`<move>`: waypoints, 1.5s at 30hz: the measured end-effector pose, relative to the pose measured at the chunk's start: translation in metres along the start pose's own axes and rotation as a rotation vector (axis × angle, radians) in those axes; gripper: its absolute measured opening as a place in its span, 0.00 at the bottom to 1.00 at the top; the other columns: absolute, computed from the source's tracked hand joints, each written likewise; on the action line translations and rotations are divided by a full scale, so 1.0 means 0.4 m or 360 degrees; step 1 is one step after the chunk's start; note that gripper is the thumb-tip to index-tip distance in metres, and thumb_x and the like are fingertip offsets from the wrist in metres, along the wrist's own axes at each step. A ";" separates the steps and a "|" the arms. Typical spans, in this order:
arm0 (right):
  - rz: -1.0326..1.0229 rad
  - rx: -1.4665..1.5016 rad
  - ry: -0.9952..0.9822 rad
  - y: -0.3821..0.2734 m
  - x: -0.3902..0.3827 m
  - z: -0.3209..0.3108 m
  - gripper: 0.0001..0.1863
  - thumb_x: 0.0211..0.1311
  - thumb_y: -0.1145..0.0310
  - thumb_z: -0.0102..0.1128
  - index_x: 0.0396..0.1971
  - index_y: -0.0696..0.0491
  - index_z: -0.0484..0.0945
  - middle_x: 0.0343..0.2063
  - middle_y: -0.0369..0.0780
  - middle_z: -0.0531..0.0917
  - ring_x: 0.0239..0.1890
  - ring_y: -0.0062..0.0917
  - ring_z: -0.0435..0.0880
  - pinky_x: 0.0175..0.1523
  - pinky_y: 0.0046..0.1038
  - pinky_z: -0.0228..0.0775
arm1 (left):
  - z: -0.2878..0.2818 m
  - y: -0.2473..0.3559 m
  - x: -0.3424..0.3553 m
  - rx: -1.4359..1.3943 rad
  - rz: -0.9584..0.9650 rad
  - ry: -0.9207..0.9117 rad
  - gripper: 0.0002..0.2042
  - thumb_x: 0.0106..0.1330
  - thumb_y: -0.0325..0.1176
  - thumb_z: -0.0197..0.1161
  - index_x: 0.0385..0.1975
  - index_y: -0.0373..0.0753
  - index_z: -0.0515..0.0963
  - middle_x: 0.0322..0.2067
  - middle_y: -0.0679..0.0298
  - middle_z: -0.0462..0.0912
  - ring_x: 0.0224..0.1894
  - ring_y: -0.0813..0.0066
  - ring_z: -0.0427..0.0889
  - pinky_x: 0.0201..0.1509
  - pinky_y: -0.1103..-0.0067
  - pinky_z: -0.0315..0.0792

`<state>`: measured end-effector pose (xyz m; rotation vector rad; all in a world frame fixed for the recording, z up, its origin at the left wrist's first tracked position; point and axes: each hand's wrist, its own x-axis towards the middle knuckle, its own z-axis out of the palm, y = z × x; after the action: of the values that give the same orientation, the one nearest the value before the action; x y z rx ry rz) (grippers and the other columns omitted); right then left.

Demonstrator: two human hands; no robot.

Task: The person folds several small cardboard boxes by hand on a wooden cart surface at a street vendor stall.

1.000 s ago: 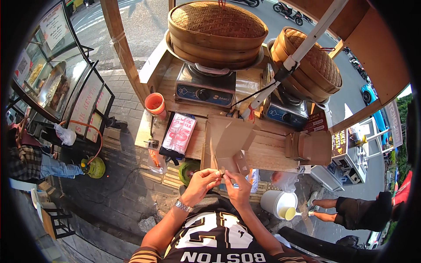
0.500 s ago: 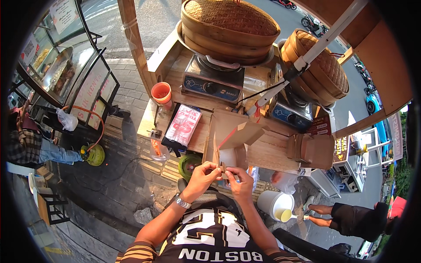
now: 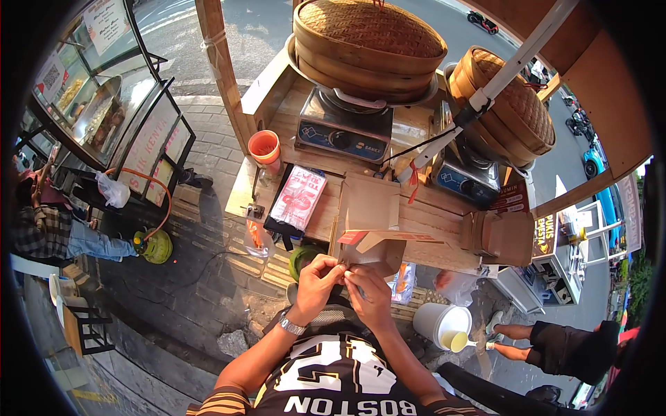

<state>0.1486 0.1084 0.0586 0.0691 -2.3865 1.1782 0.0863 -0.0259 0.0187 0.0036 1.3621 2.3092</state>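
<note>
— Holding anything, those two hands?

— Yes. The left hand (image 3: 320,277) and the right hand (image 3: 368,295) meet low in the middle of the view, both pinched on the near edge of a brown cardboard box with its flaps open (image 3: 371,239). The left fingers (image 3: 334,265) are curled together over that edge; the right fingers are closed too, though I cannot tell what lies under them.

— Where does the box sit?

— At twelve o'clock from the hands, on the near edge of the pale wooden counter (image 3: 423,215), touching both hands.

— And around it?

— At ten o'clock from the box lies a flat pink printed packet (image 3: 300,197), and farther that way an orange plastic cup (image 3: 264,146). At twelve o'clock stands a large round woven bamboo steamer (image 3: 368,38) on a grey burner (image 3: 347,128). At four o'clock, down on the pavement, is a white bucket (image 3: 438,322).
</note>
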 end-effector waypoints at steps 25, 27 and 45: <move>0.0830 0.0882 -0.0286 -0.048 0.011 0.051 0.04 0.66 0.82 0.63 0.39 0.61 0.78 0.34 0.41 0.85 0.33 0.24 0.86 0.42 0.26 0.82 | -0.110 0.135 -0.103 0.0933 0.0789 -0.0204 0.06 0.70 0.31 0.67 0.40 0.35 0.82 0.41 0.62 0.79 0.43 0.68 0.80 0.47 0.75 0.75; 0.0892 0.0995 -0.0278 -0.047 0.017 0.054 0.03 0.67 0.80 0.62 0.38 0.61 0.78 0.33 0.39 0.84 0.32 0.22 0.84 0.41 0.25 0.79 | -0.109 0.133 -0.102 0.0973 0.0843 -0.0201 0.07 0.71 0.33 0.66 0.40 0.37 0.82 0.41 0.61 0.79 0.45 0.66 0.80 0.50 0.73 0.75; 0.0900 0.1186 -0.0281 0.013 0.105 0.046 0.04 0.69 0.74 0.57 0.36 0.59 0.77 0.26 0.37 0.82 0.21 0.14 0.75 0.25 0.17 0.66 | -0.036 0.155 -0.051 0.1170 0.0989 -0.0149 0.09 0.68 0.28 0.63 0.44 0.34 0.76 0.44 0.57 0.77 0.38 0.57 0.83 0.41 0.69 0.79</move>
<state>0.1028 0.1044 0.0635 -0.2900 -2.0182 2.3611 0.0777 -0.0710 0.0674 0.8544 2.3127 2.0319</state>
